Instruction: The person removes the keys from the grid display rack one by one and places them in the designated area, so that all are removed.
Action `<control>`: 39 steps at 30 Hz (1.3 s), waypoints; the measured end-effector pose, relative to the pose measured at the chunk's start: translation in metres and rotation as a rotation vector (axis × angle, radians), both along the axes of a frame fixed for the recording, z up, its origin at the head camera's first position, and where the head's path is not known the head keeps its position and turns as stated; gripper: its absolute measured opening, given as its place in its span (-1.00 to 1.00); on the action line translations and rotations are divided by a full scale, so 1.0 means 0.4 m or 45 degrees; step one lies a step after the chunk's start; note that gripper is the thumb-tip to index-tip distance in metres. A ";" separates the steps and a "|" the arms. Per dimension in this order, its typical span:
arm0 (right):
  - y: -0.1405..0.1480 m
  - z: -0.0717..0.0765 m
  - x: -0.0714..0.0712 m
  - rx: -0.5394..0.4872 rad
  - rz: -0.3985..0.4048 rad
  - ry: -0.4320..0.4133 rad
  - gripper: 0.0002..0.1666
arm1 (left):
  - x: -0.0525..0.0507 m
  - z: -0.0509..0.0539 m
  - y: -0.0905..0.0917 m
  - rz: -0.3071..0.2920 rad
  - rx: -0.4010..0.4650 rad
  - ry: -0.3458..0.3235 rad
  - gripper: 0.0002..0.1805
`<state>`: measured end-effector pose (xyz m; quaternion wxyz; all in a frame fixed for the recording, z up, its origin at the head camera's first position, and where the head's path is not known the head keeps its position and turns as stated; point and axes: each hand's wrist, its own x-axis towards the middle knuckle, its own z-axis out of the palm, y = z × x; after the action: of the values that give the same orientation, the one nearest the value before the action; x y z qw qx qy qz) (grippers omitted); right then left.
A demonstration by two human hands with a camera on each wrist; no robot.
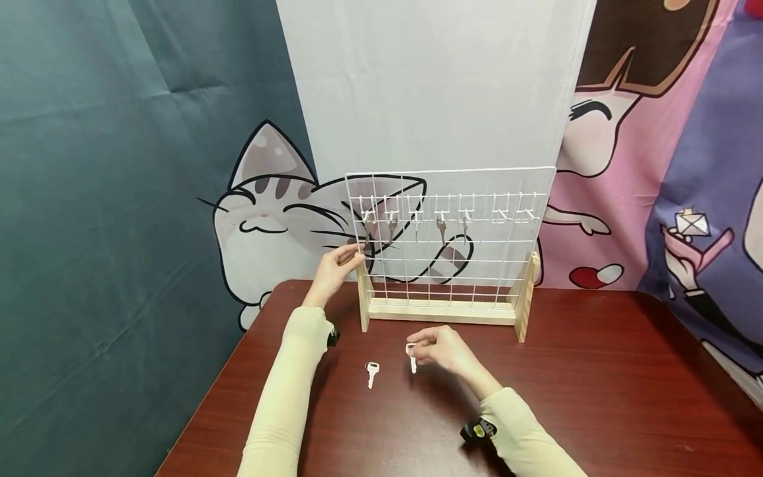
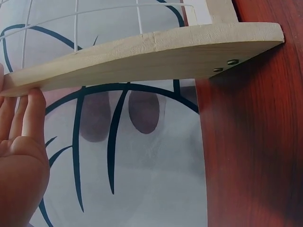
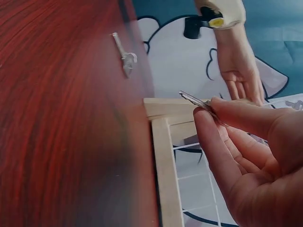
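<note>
My left hand (image 1: 335,266) is at the left side of a white wire grid rack and grips the top of its wooden side support (image 1: 363,298). In the left wrist view the fingers lie against one face of that wood, with the thumb only partly visible at the picture's edge. Thumb and fingers of my right hand (image 1: 444,348) pinch a silver key (image 3: 191,98) above the table, in front of the rack. To the left of it, a second key (image 1: 372,374) with a small ring lies flat on the table. Several keys (image 1: 442,228) hang from hooks on the grid.
The rack's wooden base bar (image 1: 441,310) stands toward the back of the reddish-brown table (image 1: 596,384). Two white hooks (image 1: 501,215) at the right of the grid carry no keys. Behind the table hangs a printed cloth (image 1: 441,86) with cartoon figures.
</note>
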<state>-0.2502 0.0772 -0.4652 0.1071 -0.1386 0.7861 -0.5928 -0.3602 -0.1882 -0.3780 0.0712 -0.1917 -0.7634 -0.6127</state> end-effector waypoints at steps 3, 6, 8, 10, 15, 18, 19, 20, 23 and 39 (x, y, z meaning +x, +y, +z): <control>-0.002 -0.009 -0.003 -0.010 0.024 -0.004 -0.61 | 0.002 0.005 0.002 0.002 -0.003 0.004 -0.55; -0.006 -0.015 -0.006 -0.014 0.036 -0.013 -0.59 | -0.001 0.007 0.000 0.002 0.003 -0.006 -0.54; -0.010 -0.019 -0.008 -0.025 0.036 -0.010 -0.61 | -0.003 0.009 0.000 0.009 0.001 0.005 -0.55; -0.014 -0.022 -0.010 -0.040 0.028 -0.010 -0.63 | -0.006 0.010 0.001 0.016 -0.002 0.022 -0.55; -0.018 -0.041 -0.009 -0.045 0.056 0.015 -0.67 | -0.035 -0.022 -0.006 0.018 0.007 0.016 -0.55; -0.022 -0.053 -0.005 -0.039 0.093 0.027 -0.67 | -0.058 -0.052 -0.014 0.024 0.015 0.000 -0.53; -0.025 -0.056 -0.004 -0.041 0.103 0.026 -0.66 | -0.060 -0.057 -0.015 0.028 0.015 0.003 -0.53; -0.028 -0.058 -0.004 -0.044 0.112 0.026 -0.66 | -0.063 -0.059 -0.016 0.033 0.012 0.010 -0.53; -0.038 -0.064 -0.007 -0.081 0.139 0.031 -0.60 | -0.065 -0.059 -0.020 0.042 -0.003 0.039 -0.53; -0.054 -0.097 -0.001 0.188 0.197 0.059 -0.69 | -0.064 -0.072 -0.013 0.034 0.016 0.033 -0.57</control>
<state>-0.2505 0.0558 -0.5040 0.1442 -0.2044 0.8169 -0.5198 -0.3859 -0.1935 -0.4067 0.0903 -0.1889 -0.7611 -0.6139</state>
